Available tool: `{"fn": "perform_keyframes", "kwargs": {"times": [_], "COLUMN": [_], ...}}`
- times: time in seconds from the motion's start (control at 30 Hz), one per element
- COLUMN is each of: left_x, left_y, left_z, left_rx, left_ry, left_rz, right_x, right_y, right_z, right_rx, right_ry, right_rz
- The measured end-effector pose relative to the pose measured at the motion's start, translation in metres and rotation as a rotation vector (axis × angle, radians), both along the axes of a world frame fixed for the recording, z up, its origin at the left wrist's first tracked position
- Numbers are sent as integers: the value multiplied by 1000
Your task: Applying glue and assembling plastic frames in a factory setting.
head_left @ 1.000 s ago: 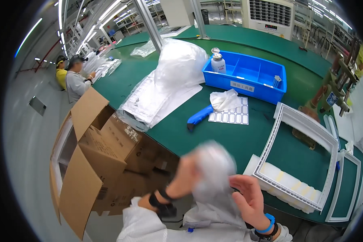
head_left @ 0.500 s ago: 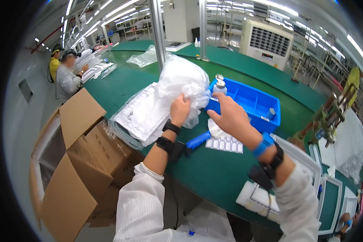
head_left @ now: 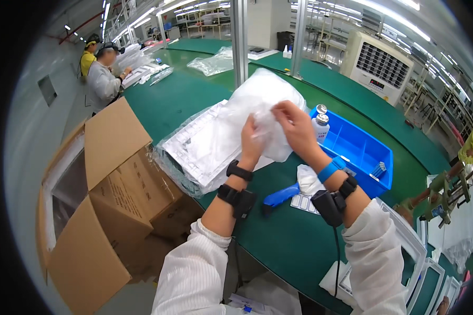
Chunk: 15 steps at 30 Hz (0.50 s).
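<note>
A crumpled pile of thin, whitish clear plastic bags (head_left: 268,86) lies on the green workbench. My left hand (head_left: 251,143) is closed on its near edge, the fingers slightly blurred. Just right of it, my right hand (head_left: 298,128) pinches the same plastic between thumb and fingers. Under and left of the bags is a flat stack of white sheets or panels (head_left: 194,144) in clear wrapping. Nearer me, a blue-handled tool (head_left: 281,195) rests beside a white cloth (head_left: 309,179) and a label sheet (head_left: 305,203).
A divided blue bin (head_left: 360,149) at right holds metal-capped bottles (head_left: 320,126). An open cardboard box (head_left: 118,147) stands at left. White frames (head_left: 404,231) and a green hand press (head_left: 441,197) are at right. Metal posts (head_left: 240,42) rise behind the bags. Two co-workers (head_left: 102,76) work far left.
My right hand has moved from beside the bottles, fingers spread, onto the plastic bags and now pinches them. My left hand stays on the plastic. The whole view has shifted.
</note>
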State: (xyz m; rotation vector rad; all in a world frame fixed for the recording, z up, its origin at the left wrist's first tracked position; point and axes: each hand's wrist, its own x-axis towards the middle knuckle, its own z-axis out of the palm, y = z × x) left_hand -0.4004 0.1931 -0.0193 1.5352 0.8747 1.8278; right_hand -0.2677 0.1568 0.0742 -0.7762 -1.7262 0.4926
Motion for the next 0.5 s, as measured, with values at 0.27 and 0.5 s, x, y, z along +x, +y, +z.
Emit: {"fn": "perform_keyframes", "kwargs": {"times": [0.27, 0.5], "left_x": [-45, -92], "left_y": [-78, -233], "left_z": [35, 37], "left_rx": [137, -69], "left_ry": [-337, -187], "left_rz": [-229, -291], "right_x": [-44, -68], "right_y": [-99, -271], "right_z": [52, 47], "right_rx": [-29, -112], "right_ry": [-138, -536], "right_rz": [335, 542]}}
